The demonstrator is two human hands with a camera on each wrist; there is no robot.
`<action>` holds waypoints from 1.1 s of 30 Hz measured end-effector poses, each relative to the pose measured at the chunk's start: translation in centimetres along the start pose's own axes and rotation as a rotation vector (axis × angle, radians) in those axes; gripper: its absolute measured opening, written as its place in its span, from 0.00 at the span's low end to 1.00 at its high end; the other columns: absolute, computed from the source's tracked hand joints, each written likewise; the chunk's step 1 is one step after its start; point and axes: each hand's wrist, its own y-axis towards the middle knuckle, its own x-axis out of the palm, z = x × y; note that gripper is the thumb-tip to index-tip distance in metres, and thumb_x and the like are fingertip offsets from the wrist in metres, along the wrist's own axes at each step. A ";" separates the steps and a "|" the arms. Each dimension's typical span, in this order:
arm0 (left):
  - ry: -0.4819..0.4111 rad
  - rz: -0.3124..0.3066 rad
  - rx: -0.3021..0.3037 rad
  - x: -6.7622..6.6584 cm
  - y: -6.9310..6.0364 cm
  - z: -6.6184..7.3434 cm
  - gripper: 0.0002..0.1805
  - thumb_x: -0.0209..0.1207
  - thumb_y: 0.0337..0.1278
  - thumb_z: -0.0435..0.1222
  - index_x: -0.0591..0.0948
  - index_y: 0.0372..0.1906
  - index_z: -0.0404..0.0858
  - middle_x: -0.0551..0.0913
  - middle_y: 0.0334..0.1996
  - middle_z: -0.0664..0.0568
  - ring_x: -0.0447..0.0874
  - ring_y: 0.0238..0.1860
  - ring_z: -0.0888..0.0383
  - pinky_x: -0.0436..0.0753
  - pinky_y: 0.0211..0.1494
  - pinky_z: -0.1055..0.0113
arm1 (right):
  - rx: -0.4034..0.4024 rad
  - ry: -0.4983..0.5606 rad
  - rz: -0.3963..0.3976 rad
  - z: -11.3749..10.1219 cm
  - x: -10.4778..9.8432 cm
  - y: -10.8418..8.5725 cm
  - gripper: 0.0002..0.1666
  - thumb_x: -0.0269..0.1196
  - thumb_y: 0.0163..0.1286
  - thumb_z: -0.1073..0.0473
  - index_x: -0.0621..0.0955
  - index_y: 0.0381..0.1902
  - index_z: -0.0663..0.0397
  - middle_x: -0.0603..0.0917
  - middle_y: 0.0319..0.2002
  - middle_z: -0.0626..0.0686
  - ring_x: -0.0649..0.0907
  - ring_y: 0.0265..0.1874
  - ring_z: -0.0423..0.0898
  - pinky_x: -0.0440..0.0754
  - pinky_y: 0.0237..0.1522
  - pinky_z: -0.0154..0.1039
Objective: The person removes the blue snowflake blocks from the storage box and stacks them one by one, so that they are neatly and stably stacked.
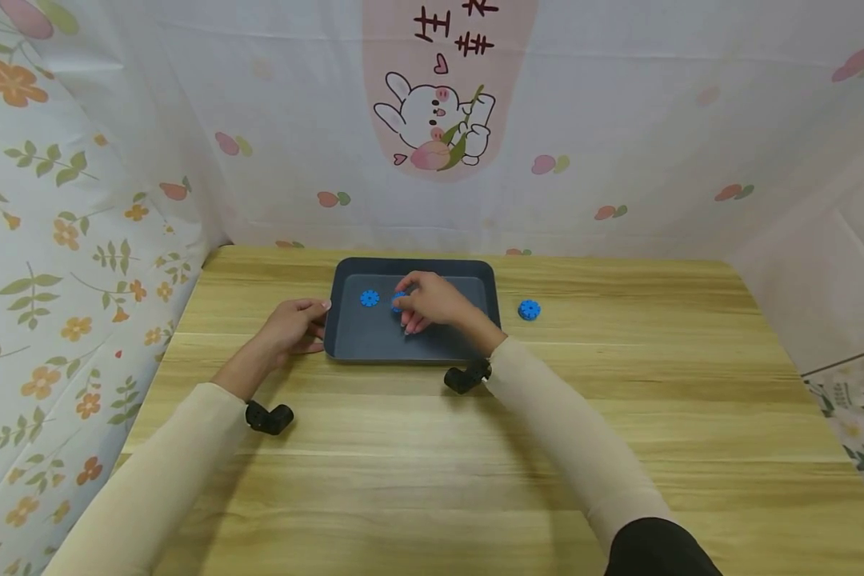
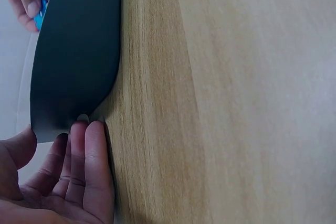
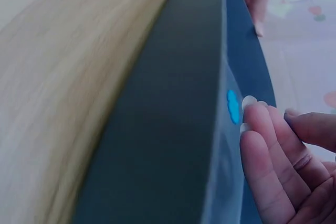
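My left hand (image 1: 294, 328) holds the left edge of a dark grey tray (image 1: 418, 352). In the left wrist view its thumb (image 2: 22, 148) is at the rim, and its fingertips are against the outer wall. Over the tray's middle, my right hand (image 1: 435, 300) pinches a blue notched disc (image 1: 398, 302) between thumb and fingers; much of it is hidden by the fingers. Another blue notched disc (image 1: 370, 298) lies flat in the tray's left part. In the right wrist view, the right hand's fingers cover the held piece, and a blue disc (image 3: 233, 107) shows inside the tray.
On the wooden table (image 1: 403, 480), right of the tray, sits a small stack of blue notched discs (image 1: 529, 310). A printed cloth (image 1: 259, 160) hangs behind the table, and a floral cloth (image 1: 50, 304) borders it on the left. A black wrist camera (image 1: 468, 376) sits by the tray's front edge.
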 end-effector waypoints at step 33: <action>0.009 0.015 0.005 -0.1 0.0 -0.2 0.27 0.48 0.74 0.48 0.70 0.66 0.33 0.77 0.37 0.52 0.78 0.33 0.62 0.84 0.41 0.67 | -0.113 0.304 0.411 6.0 -6.6 -8.1 0.24 0.61 0.72 0.57 0.74 0.62 0.62 0.82 0.19 0.52 0.82 0.15 0.43 0.84 0.23 0.37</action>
